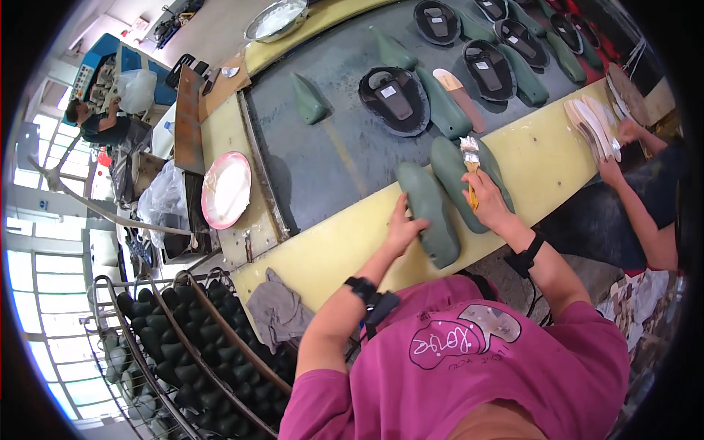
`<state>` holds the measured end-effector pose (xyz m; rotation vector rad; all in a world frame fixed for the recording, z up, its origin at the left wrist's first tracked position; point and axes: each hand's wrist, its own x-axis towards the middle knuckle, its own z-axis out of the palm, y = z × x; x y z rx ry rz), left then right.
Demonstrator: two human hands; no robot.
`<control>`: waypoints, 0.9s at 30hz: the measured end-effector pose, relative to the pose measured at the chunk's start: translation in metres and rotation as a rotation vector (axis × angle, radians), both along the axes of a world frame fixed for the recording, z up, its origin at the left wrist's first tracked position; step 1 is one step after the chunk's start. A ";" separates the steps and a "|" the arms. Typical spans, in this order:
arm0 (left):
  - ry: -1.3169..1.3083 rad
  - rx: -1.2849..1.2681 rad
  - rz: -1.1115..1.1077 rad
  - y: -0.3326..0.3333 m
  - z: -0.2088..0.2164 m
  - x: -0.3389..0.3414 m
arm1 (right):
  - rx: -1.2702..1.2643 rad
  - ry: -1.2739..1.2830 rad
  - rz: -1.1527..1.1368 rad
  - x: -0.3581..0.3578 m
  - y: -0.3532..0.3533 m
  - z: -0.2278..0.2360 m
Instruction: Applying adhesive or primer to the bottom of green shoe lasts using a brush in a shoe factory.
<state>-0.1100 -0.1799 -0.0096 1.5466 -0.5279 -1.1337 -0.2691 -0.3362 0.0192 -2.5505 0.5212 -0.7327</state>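
A green shoe last (427,213) lies sole-up near the front edge of the yellow bench strip (345,249). My left hand (403,229) grips its left side, thumb and fingers against it. My right hand (490,199) is closed round the yellow handle of a paintbrush (471,155), whose white-coated bristles point up and away. Beneath the brush and that hand lies a second green last (449,172), partly hidden. Another green last (493,165) shows just to its right, mostly covered.
Several dark shoe uppers (396,103) and green lasts (312,99) stand on the grey surface beyond. A pink-rimmed basin (226,191) holds white paste. Lower left are a grey cloth (279,309) and a rack of lasts (198,330). At right, another person's hands hold pale insoles (587,123).
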 end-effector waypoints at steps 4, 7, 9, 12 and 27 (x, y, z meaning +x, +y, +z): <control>-0.411 0.165 -0.117 0.024 0.004 0.010 | 0.165 0.030 0.042 -0.003 0.007 0.004; -0.654 0.370 -0.054 0.011 0.001 -0.001 | 0.207 0.029 0.044 -0.008 0.012 0.008; -0.814 0.439 -0.001 0.004 -0.001 -0.004 | 0.184 0.044 0.011 -0.013 0.013 0.009; -0.313 0.124 0.009 0.007 0.001 0.030 | 0.107 -0.110 0.015 -0.009 0.006 0.030; 0.173 0.040 -0.087 0.031 0.048 0.108 | 1.055 -0.245 0.076 0.100 0.017 0.025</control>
